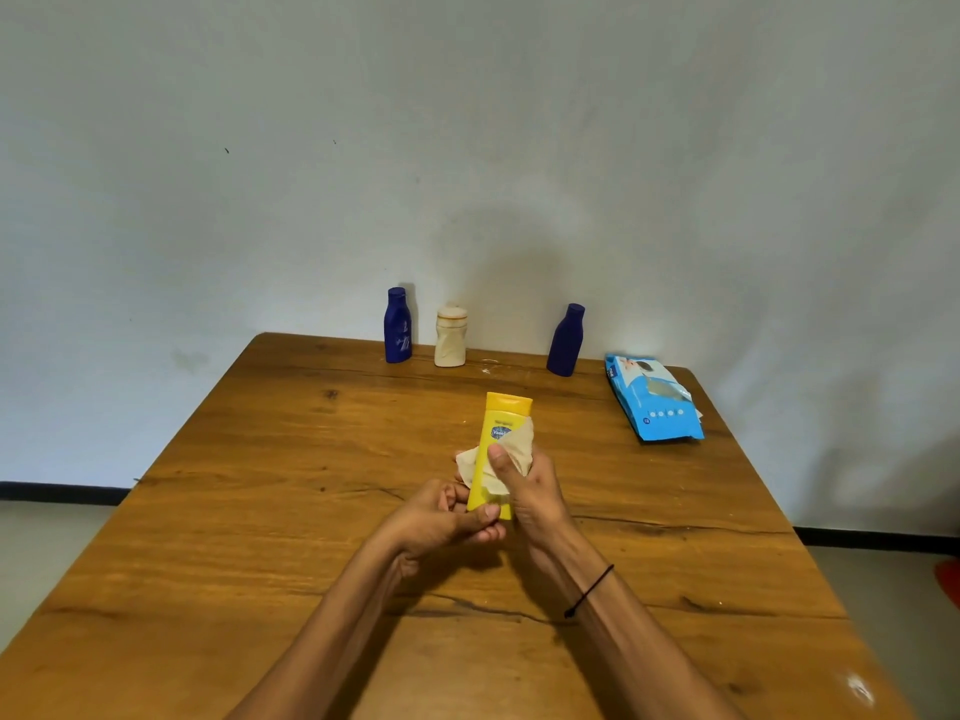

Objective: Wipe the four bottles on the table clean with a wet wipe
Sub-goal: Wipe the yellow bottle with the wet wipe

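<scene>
Above the middle of the wooden table, both bare forearms reach forward and converge on a yellow bottle held off the surface, its cap end pointing away toward the wall. The left hand curls around the bottle's near end, thumb lying across the front and fingers tucked behind. The right hand clasps the bottle's right side with a crumpled wet wipe pressed against it, thumb laid up the label; part of the wipe pokes out on the bottle's left side too. A thin black band circles the right wrist. Beyond the yellow bottle, along the far table edge, stand a blue bottle, a cream bottle just right of it, and a second blue bottle further right, leaning slightly. Right of the yellow bottle lies a blue wipes pack.
</scene>
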A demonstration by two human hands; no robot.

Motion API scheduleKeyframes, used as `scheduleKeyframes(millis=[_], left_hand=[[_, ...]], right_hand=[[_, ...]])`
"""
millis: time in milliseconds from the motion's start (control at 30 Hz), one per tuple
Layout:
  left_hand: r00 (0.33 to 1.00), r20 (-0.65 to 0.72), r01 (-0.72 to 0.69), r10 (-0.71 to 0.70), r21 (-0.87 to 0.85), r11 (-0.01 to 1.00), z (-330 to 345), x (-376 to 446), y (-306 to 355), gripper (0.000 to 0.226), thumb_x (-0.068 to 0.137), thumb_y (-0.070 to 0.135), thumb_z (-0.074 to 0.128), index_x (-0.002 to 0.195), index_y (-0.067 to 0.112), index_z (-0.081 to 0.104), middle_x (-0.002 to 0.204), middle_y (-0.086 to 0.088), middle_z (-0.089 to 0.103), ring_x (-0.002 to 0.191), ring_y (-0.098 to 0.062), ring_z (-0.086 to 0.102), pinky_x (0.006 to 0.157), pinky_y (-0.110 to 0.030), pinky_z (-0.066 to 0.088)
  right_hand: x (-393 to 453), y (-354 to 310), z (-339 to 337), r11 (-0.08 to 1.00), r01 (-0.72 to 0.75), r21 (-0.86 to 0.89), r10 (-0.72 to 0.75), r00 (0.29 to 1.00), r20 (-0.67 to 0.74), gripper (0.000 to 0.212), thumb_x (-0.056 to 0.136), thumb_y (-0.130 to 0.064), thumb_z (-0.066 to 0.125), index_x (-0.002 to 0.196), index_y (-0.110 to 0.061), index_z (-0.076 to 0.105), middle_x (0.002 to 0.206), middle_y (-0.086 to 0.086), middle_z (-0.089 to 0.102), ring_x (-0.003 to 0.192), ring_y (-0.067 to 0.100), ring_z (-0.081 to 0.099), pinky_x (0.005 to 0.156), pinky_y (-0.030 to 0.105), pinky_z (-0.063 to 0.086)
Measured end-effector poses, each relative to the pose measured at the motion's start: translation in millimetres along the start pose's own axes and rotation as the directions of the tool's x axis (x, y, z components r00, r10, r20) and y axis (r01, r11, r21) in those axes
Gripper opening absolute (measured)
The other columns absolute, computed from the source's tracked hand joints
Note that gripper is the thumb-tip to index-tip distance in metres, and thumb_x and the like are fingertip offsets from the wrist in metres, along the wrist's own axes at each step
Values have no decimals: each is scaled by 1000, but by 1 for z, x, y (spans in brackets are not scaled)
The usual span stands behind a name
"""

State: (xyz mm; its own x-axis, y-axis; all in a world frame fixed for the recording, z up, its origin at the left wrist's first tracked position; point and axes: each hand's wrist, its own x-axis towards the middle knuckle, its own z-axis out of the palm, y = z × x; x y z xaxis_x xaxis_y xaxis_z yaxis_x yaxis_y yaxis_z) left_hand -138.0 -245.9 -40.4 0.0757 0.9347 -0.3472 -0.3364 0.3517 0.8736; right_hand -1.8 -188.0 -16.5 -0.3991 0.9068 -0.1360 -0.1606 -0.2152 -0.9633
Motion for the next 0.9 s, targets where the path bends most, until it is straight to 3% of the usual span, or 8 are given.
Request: scheduleKeyframes(millis=[100, 233, 433, 533, 600, 667, 733, 900], left_hand=[[999, -35, -9, 9, 1, 1000, 0, 0, 0, 6, 94, -7, 67, 98, -9, 71, 82, -21, 76, 67, -16, 75, 62, -19, 62], [999, -44, -7, 8, 12, 1000, 2, 2, -2, 6, 94, -5, 68, 94, -5, 74, 82, -21, 75, 66, -15, 74, 60, -18, 61], [999, -44, 4, -2, 63, 998, 14, 4, -4, 17, 78, 17, 81, 80, 1, 77, 72, -17, 72, 53, -11, 66, 54, -18, 57], [994, -106, 22, 7, 268, 963, 11, 0, 5, 40, 71, 32, 87, 85, -4, 77, 75, -17, 76, 59, -15, 70, 57, -25, 58], [990, -135, 15, 44, 409, 913, 0, -5, 17, 51, 66, 42, 87, 97, 3, 76, 83, -11, 80, 72, -19, 76, 67, -30, 63], [980, -164, -39, 109, 384, 922, -12, -8, 31, 55, 72, 45, 84, 115, 14, 72, 99, -11, 81, 89, -27, 78, 80, -39, 65], [962, -179, -141, 208, 328, 934, -17, -8, 47, 54, 80, 44, 78, 129, 22, 69, 120, -7, 75, 105, -23, 75, 83, -34, 64], [935, -178, -225, 308, 377, 898, -3, 5, 65, 32, 92, 40, 72, 117, 20, 75, 114, 2, 77, 107, -10, 70, 84, -24, 54]], right_hand=[[-3, 1, -3, 1000, -29, -8, 30, 996, 80, 41, 94, -20, 75, 127, -1, 60, 111, 18, 77, 90, 38, 74, 57, 37, 63], [-3, 3, -3, 998, -59, -2, 59, 994, 87, 43, 91, -28, 80, 120, -1, 63, 104, 22, 77, 81, 42, 70, 50, 36, 59], [3, 3, 11, 998, -49, -46, 38, 977, -212, 39, 99, -41, 66, 100, -2, 70, 85, 17, 78, 73, 29, 76, 63, 38, 62], [6, 1, 9, 997, -62, -48, 48, 969, -243, 35, 101, -40, 63, 104, -6, 68, 85, 13, 79, 75, 26, 77, 69, 43, 63], [7, -3, 4, 995, -60, -80, 42, 977, -208, 25, 102, -33, 63, 108, -9, 67, 84, 8, 79, 76, 24, 77, 72, 45, 63], [9, -6, -3, 990, -42, -137, 24, 991, -131, 24, 102, -25, 65, 117, -6, 66, 91, 10, 80, 84, 30, 78, 77, 52, 63], [9, -6, -9, 982, -24, -189, 18, 999, -32, 28, 98, -20, 70, 122, -5, 65, 99, 14, 79, 89, 31, 76, 80, 52, 62], [1, -2, -5, 983, 28, -182, -3, 990, 138, 26, 98, -19, 71, 119, -6, 65, 96, 16, 78, 82, 28, 76, 70, 41, 62]])
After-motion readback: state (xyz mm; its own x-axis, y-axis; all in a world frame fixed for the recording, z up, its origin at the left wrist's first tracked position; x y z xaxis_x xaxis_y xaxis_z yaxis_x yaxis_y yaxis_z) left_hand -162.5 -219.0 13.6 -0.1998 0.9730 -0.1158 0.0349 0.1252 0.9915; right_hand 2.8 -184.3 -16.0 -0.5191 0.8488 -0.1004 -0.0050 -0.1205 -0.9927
